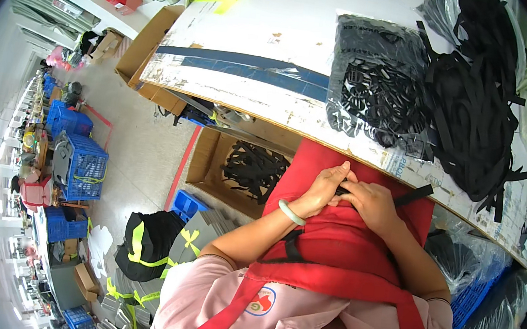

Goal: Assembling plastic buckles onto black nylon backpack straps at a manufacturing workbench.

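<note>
here, a flat black fabric strap [415, 194] juts out beside the right hand [370, 205], over the lap of a red cloth apron [303, 163], while that hand and the left hand [322, 193] pinch together on a small black piece [341, 190] mostly covered by fingers. to the left sits a brown cardboard box [202, 157] of loose black strips [253, 170], and on the worn white tabletop [240, 30] ahead lie a clear plastic bag [364, 39] of small black plastic parts [377, 96] and, right beside it, a tangled heap of black straps [470, 117].
</note>
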`<move>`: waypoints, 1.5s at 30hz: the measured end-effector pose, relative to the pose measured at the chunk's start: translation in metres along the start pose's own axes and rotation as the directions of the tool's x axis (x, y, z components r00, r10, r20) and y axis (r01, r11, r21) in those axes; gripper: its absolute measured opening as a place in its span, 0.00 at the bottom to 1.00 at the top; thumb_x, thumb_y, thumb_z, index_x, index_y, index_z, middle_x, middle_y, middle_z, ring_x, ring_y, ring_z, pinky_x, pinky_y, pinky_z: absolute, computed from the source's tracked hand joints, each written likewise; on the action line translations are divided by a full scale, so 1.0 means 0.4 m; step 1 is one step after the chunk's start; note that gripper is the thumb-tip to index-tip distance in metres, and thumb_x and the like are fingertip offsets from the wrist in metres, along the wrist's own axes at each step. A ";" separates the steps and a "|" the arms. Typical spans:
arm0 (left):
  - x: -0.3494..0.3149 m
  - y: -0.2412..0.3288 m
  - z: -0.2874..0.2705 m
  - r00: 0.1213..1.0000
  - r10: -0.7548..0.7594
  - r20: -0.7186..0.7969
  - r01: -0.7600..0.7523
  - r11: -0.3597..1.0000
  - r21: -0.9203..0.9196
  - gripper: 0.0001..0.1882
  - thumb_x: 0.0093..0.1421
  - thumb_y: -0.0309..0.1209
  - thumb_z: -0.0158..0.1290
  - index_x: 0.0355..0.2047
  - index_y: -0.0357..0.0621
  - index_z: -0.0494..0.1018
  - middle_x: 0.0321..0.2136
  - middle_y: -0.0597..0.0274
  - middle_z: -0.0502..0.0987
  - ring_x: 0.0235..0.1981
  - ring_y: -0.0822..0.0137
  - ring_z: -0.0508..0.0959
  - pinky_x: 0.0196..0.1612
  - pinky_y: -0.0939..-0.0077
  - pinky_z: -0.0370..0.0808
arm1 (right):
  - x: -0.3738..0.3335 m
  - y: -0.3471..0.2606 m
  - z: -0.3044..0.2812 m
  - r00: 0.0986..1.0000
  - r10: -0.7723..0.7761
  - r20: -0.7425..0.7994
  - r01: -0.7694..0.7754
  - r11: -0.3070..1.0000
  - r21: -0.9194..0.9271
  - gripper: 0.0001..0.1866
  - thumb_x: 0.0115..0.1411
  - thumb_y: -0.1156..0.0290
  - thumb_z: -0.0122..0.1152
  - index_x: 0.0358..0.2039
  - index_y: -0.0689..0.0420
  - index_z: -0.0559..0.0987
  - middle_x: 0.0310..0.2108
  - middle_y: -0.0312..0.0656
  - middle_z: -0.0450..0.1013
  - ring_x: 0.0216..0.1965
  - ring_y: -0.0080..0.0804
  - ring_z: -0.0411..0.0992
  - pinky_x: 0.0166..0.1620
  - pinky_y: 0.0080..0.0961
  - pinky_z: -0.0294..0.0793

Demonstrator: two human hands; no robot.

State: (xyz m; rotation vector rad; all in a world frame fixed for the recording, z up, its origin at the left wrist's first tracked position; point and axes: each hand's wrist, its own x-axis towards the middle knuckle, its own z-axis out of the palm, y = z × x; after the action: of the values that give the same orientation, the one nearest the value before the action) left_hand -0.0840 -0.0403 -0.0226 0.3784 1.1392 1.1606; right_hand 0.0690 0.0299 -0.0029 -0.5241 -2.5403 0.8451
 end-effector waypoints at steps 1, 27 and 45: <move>0.000 -0.002 0.001 1.000 -0.019 0.010 0.018 0.999 0.044 0.25 0.67 0.52 0.37 0.32 0.42 0.71 0.16 0.69 0.65 0.11 0.79 0.58 0.12 0.85 0.53 | 0.002 0.008 -0.006 1.000 -0.001 0.018 0.002 1.000 -0.030 0.14 0.50 0.71 0.65 0.39 0.54 0.78 0.24 0.43 0.73 0.26 0.40 0.73 0.29 0.34 0.70; -0.005 -0.020 -0.015 0.986 0.152 0.069 -0.140 0.979 -0.149 0.11 0.62 0.28 0.52 0.42 0.34 0.72 0.30 0.54 0.78 0.27 0.67 0.79 0.27 0.78 0.79 | -0.021 0.064 0.019 0.804 0.592 0.045 -0.489 0.617 0.617 0.13 0.62 0.63 0.56 0.31 0.62 0.79 0.18 0.30 0.69 0.20 0.12 0.63 0.22 0.14 0.60; 0.031 -0.015 -0.040 0.948 0.316 -0.039 -0.318 0.947 -0.037 0.03 0.60 0.21 0.51 0.31 0.33 0.72 0.24 0.57 0.77 0.17 0.72 0.75 0.20 0.82 0.74 | -0.001 0.035 -0.010 0.852 0.454 0.262 -0.502 0.561 0.658 0.12 0.65 0.63 0.52 0.30 0.59 0.75 0.18 0.28 0.64 0.19 0.13 0.60 0.22 0.15 0.59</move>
State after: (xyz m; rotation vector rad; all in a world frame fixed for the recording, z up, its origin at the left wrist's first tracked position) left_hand -0.0950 -0.0368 -0.0403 0.5249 1.1053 1.4752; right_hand 0.0744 0.0420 -0.0091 -0.9369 -1.8590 1.9543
